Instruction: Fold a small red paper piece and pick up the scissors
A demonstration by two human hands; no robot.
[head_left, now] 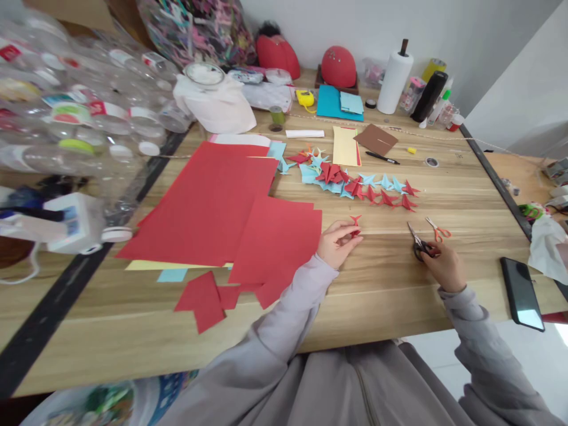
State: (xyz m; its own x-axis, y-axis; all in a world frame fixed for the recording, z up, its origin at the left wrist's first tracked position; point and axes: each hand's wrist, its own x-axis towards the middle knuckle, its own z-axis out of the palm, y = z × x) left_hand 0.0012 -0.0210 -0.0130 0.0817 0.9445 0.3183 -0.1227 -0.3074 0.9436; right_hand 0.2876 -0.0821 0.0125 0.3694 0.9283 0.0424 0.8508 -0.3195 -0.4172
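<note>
Between the thumb and fingers of my left hand [338,244] is a small folded red paper piece [355,220], its forked tip sticking up. My right hand [446,267] is closed on the handles of the black scissors [418,241], whose blades point away from me, low over the table. Orange-handled scissors [438,232] lie just beyond it. Past my left hand, folded red paper cranes [386,198] and light blue ones [387,182] form rows. Large red paper sheets [213,201] are stacked to the left, with smaller red pieces [205,302] nearer me.
A phone [522,293] lies at the right edge. Farther back are a black pen [382,158], brown paper [376,139], a yellow tape measure [306,99] and a white paper roll [395,81]. Many plastic bottles [80,112] are piled at the left. A thin cord [426,131] crosses the back.
</note>
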